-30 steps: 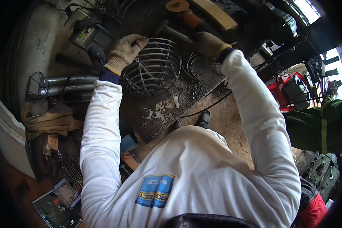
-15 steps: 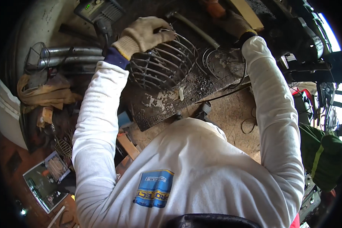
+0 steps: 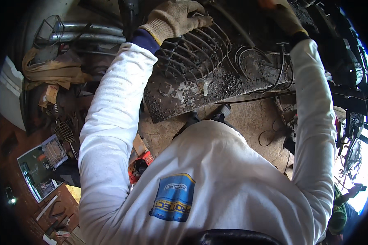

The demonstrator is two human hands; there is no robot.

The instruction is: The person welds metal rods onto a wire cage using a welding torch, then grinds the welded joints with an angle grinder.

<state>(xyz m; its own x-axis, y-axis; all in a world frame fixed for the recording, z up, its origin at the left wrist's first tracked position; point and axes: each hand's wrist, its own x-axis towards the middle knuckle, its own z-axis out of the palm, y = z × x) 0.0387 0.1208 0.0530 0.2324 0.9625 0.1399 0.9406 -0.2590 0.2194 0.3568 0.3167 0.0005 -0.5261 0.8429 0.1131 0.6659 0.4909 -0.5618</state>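
A rounded basket of curved metal rods (image 3: 192, 53) lies on a dark, worn workbench (image 3: 171, 98). My left hand (image 3: 176, 19), in a beige knit glove, is at its far upper edge, with fingers and thumb curled about the rods. The fingertips are partly hidden. Farther right and raised, my right hand (image 3: 288, 17), gloved too, is closed on an orange piece (image 3: 268, 3) that is blurred and cut off by the upper frame edge. Beside the basket are thin bent rods (image 3: 243, 57) and a small pale chip (image 3: 205, 89).
Silvery pipes (image 3: 90, 32) and a tan cloth (image 3: 49, 69) lie at the left. A long bar (image 3: 233, 22) lies beyond the basket. Dark cable (image 3: 281, 67) hangs near my right forearm. A red crate (image 3: 145, 161) stands on the floor by my left elbow.
My right hand has moved right, away from the basket, carrying the orange piece. My left hand stays at the basket. The view has shifted, and the box with a green display has left it.
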